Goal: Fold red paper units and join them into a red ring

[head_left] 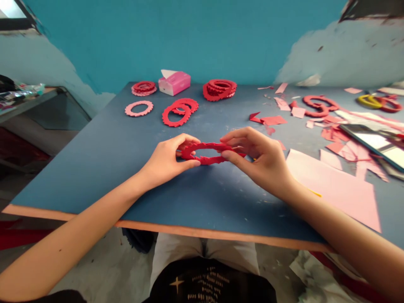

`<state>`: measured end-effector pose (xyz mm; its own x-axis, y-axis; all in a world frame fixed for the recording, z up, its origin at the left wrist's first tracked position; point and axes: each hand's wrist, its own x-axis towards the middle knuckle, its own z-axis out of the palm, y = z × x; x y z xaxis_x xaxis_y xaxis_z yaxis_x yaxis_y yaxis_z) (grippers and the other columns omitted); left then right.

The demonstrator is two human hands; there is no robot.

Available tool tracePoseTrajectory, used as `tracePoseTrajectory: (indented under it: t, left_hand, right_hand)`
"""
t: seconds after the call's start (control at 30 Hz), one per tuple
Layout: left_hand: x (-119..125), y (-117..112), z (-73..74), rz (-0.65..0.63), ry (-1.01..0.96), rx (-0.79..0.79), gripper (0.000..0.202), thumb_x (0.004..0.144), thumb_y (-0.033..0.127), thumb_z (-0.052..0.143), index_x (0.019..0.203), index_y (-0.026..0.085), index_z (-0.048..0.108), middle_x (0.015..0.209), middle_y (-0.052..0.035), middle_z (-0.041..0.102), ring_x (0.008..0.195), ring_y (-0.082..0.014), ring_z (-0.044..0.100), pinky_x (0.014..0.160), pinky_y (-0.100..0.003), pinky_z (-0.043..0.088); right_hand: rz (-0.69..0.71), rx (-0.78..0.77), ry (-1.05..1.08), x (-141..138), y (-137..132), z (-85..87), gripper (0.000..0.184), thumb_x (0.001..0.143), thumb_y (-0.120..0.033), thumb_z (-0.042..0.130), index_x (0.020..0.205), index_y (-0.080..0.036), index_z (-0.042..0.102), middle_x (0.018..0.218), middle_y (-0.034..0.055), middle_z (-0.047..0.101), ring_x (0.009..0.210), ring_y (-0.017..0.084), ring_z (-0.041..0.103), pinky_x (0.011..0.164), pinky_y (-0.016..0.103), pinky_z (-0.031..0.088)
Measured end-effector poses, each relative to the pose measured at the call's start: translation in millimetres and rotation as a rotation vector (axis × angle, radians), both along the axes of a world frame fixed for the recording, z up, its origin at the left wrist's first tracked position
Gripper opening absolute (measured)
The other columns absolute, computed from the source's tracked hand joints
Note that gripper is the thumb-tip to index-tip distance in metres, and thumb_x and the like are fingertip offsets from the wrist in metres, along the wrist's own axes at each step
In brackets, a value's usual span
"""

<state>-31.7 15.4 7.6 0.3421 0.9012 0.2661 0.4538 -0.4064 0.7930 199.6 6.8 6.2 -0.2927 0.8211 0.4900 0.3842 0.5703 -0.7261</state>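
Note:
A red paper ring with a jagged edge (pixel 206 152) is held flat just above the blue table (pixel 104 168), near its middle. My left hand (pixel 168 160) pinches the ring's left end between thumb and fingers. My right hand (pixel 257 158) pinches the right end the same way. Both hands are closed on the ring, and part of its right side is hidden by my right fingers.
Farther back lie more cut rings: a pink one (pixel 139 108), red ones (pixel 179 111), and stacks (pixel 144 88) (pixel 220 89). A pink tissue box (pixel 174 82) stands at the back. Pink paper sheets (pixel 334 185), scraps and a mirror-like panel (pixel 375 143) cover the right side.

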Motion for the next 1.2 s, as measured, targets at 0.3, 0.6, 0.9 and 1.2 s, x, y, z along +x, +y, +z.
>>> tracePoseTrajectory:
  t: [0.3,0.6,0.9,1.2]
  left_hand:
    - [0.1,5.4,-4.3,-0.016,0.183,0.078,0.011,0.083,0.025,0.07,0.092,0.019,0.073,0.091,-0.0002,0.078,0.083,-0.0172,0.071,0.078,-0.026,0.051]
    - [-1.5,9.2,-10.7,-0.025,0.085,0.005,0.018,0.081,0.029,0.072,0.095,0.018,0.077,0.09,-0.0034,0.079,0.076,-0.0181,0.071,0.075,-0.03,0.053]
    - [-1.9,10.5,-11.0,-0.017,0.069,0.05,0.016,0.078,0.029,0.075,0.091,0.018,0.077,0.086,-0.0027,0.078,0.071,-0.0156,0.068,0.069,-0.028,0.052]
    - [-1.9,9.3,-6.9,-0.064,-0.008,-0.003,0.022,0.079,0.028,0.078,0.098,0.019,0.075,0.096,-0.0023,0.078,0.086,-0.0175,0.073,0.08,-0.028,0.055]
  right_hand:
    - [0.013,-0.164,-0.283,1.9,12.0,-8.9,0.018,0.084,-0.034,0.069,0.095,-0.02,0.072,0.083,0.0033,0.076,0.076,0.02,0.068,0.07,0.035,0.052]
    - [0.001,-0.138,-0.16,-0.2,13.9,-13.2,0.012,0.082,-0.026,0.07,0.09,-0.021,0.077,0.087,0.0023,0.079,0.078,0.02,0.072,0.074,0.035,0.053]
    - [-0.013,-0.167,-0.135,-2.1,14.7,-16.2,0.013,0.08,-0.028,0.072,0.089,-0.022,0.079,0.087,0.0022,0.079,0.078,0.02,0.073,0.075,0.037,0.055]
    - [0.049,-0.239,-0.062,0.8,17.7,-17.0,0.018,0.081,-0.03,0.072,0.096,-0.02,0.076,0.1,0.006,0.079,0.089,0.024,0.076,0.081,0.04,0.06]
